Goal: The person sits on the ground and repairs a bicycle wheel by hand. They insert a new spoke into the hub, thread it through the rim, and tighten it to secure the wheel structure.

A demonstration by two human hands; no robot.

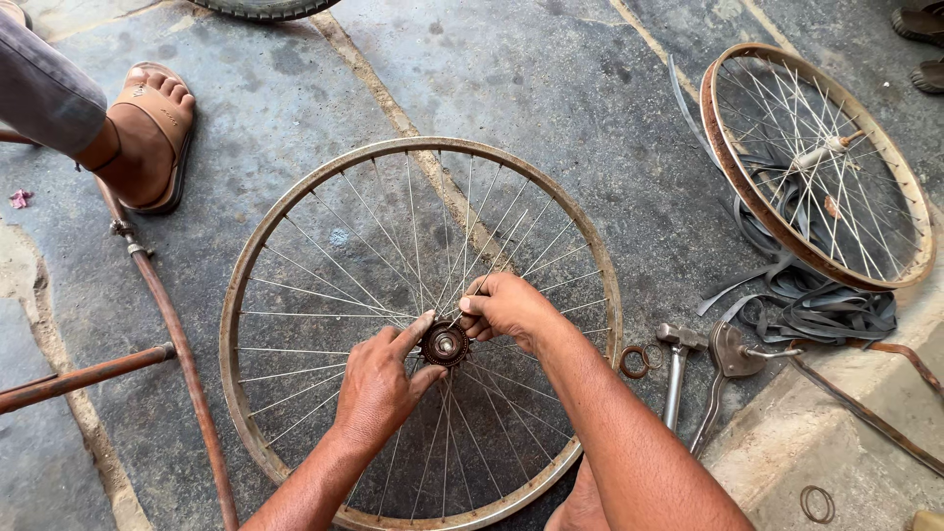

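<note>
On cracked concrete floor (590,108): steadying wheel (295,197) flat, pinching hub (445,344) with left hand (379,383) and right hand (506,307) fingers; hammer (677,364) lying untouched.

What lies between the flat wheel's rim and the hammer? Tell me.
In the head view, small rusty rings lie on the floor between the wheel rim and the hammer.

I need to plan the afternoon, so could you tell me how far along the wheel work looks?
Done: the wheel lies bare on the floor, no tyre, hub exposed. In hand: the left hand and right hand both finger the hub. Left: loose rings, a hammer and a second wheel wait aside.
</note>
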